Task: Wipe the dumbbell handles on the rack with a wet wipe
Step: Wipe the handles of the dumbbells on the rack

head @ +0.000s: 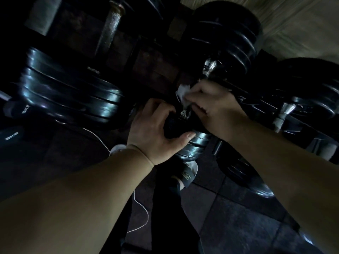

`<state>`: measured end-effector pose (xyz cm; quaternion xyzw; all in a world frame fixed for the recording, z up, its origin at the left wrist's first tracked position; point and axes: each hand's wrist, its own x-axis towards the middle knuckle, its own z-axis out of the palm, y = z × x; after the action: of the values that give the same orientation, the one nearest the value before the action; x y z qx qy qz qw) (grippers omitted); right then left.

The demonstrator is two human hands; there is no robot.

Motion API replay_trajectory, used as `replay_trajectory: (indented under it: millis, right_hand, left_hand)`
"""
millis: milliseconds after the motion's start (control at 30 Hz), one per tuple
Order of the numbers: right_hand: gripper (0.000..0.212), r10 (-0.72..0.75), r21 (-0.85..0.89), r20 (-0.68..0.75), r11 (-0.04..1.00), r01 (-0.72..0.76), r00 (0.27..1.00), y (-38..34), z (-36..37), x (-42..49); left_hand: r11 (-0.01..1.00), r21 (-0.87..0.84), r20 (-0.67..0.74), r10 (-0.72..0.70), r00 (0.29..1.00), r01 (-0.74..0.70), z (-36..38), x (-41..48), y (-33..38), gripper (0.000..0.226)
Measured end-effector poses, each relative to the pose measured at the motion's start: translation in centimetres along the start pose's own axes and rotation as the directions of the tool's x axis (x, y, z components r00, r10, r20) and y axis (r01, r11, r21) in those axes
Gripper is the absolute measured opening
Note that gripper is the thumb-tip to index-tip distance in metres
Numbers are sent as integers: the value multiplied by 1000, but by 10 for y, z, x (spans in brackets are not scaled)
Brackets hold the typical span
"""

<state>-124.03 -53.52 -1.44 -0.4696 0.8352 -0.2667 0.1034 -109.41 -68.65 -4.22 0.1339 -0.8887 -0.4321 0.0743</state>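
Note:
A black dumbbell lies on the dark rack (156,68) in the middle of the view, its worn metal handle (209,67) running from a far stack of plates to a near stack of plates (194,145). My right hand (214,105) grips a white wet wipe (183,94) wrapped round the handle's lower part. My left hand (154,129) holds the near plate stack, fingers curled over its top and thumb across its rim. The part of the handle under my right hand is hidden.
Another dumbbell (69,94) with glossy black plates sits on the left, one more (311,92) with a chrome handle on the right. A rusty handle (111,24) shows at the top. Below are dark floor tiles, a white cable (141,208) and my shoe (187,173).

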Motion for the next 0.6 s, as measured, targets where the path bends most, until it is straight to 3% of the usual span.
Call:
replay_trajectory:
  millis: [67, 233, 367, 467, 600]
  right_hand:
    - [22, -14, 37, 65, 999, 12, 998, 0, -3, -1]
    - [18, 289, 58, -178, 957, -283, 941, -5, -3, 7]
    - [14, 437, 163, -148, 895, -414, 887, -25, 11, -7]
    - [13, 636, 339, -196, 759, -557, 747, -32, 7, -1]
    - [8, 760, 475, -397, 650, -593, 514, -30, 4, 23]
  left_hand:
    - [1000, 0, -7, -4, 1000, 4, 0, 0, 1, 61]
    - [1000, 10, -20, 11, 1000, -11, 0, 0, 0, 61]
    - [999, 45, -16, 12, 1000, -11, 1, 1, -1, 64]
    - [1000, 10, -4, 2, 1000, -2, 0, 0, 0, 58]
    - [999, -1, 29, -41, 999, 41, -2, 0, 3, 58]
